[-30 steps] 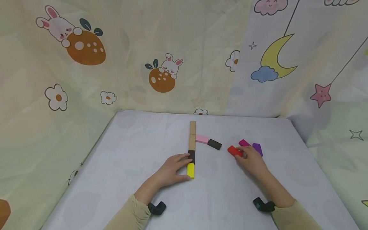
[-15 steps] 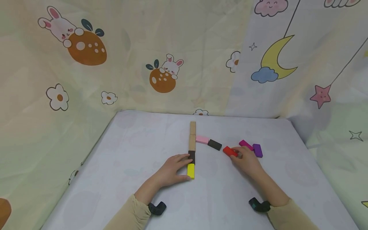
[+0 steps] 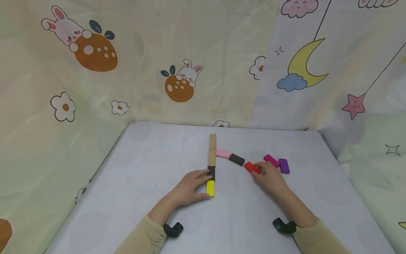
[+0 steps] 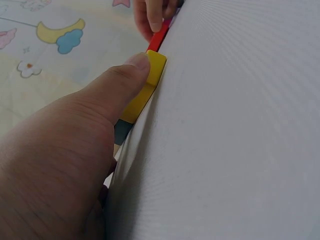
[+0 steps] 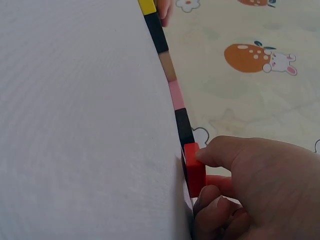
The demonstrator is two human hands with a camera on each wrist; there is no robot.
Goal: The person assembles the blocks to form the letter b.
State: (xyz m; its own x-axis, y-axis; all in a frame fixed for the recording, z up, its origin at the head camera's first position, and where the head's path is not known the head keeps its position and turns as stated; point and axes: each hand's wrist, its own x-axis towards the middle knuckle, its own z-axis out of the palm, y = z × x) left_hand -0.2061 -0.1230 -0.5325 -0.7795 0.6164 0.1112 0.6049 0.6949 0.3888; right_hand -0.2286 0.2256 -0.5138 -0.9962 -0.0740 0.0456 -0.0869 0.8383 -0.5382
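Yellow block (image 3: 210, 188) lies nearest the person, its long axis running straight away from them, forming the near end of a line on the white table (image 3: 127, 197); the left hand (image 3: 187, 187) lies flat beside it, thumb tip pressed on its near corner and straight fingers touching the dark block (image 3: 211, 172) just beyond, grasping nothing; past the dark block the line continues with two tan blocks (image 3: 212, 150) set end to end on the same axis.

To the right, the right hand (image 3: 269, 176) pinches the red block (image 3: 252, 167) between thumb and curled fingers; the red block lies flat on the table, its long axis slanting from far left to near right, its far-left end pointing at the black block (image 3: 237, 159) and just beside it, though whether the two touch cannot be told; the black block and the pink block (image 3: 223, 153) follow the same slant, making a branch that meets the tan blocks.

Compared with a second ago, the red block has slid leftward toward the black block, and the right hand has come with it; the left hand has stayed put.

Just beyond the right hand lie a magenta block (image 3: 271, 160) and a purple block (image 3: 284, 165), close together; behind the table hangs a printed cloth backdrop (image 3: 177, 81).
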